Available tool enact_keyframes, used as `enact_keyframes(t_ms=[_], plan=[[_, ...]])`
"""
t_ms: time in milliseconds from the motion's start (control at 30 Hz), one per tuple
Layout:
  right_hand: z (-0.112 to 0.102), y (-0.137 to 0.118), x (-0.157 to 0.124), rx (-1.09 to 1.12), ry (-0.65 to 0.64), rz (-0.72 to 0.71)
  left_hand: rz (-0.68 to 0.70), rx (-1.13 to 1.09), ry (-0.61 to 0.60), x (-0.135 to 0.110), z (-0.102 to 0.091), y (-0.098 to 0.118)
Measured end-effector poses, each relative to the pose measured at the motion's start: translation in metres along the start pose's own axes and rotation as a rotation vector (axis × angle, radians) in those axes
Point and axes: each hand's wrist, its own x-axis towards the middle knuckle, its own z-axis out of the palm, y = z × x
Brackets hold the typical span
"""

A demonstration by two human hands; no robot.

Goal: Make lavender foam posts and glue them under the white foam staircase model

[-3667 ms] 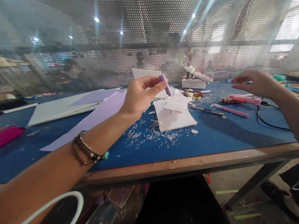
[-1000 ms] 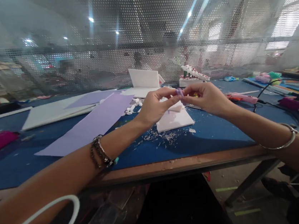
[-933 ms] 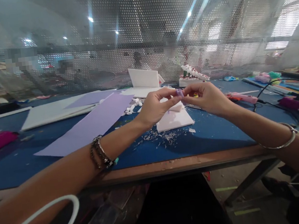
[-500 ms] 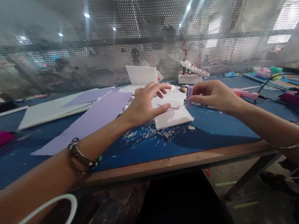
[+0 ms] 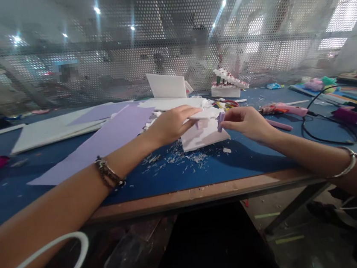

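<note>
My right hand (image 5: 244,122) pinches a small purple foam stick (image 5: 220,121) and holds it against the right side of a small white foam model (image 5: 202,133) on the blue table (image 5: 75,193). My left hand (image 5: 171,124) grips the thin white top piece (image 5: 207,114) of that model between thumb and fingers. White foam shavings (image 5: 181,157) lie scattered in front of the model.
A long purple sheet (image 5: 102,142) and white foam boards (image 5: 52,131) lie to the left. A pink glue gun (image 5: 283,108) with a black cable (image 5: 327,134), a pink cutter (image 5: 279,124) and scissors (image 5: 226,102) sit to the right. A perforated metal screen (image 5: 168,45) backs the table.
My left hand passed the purple stick to my right hand, then took hold of the white top piece. My right hand lowered the stick to the model's side.
</note>
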Motion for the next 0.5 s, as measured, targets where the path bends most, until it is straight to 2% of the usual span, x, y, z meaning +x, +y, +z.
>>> enact_keyframes(t_ms=[200,500], plan=[[0.004,0.001,0.009,-0.055,0.066,-0.044,-0.027,-0.081,0.072,0.002,-0.001,-0.006],[0.013,-0.002,0.013,-0.175,0.028,-0.079,-0.055,-0.131,0.085,0.003,0.0,-0.003]])
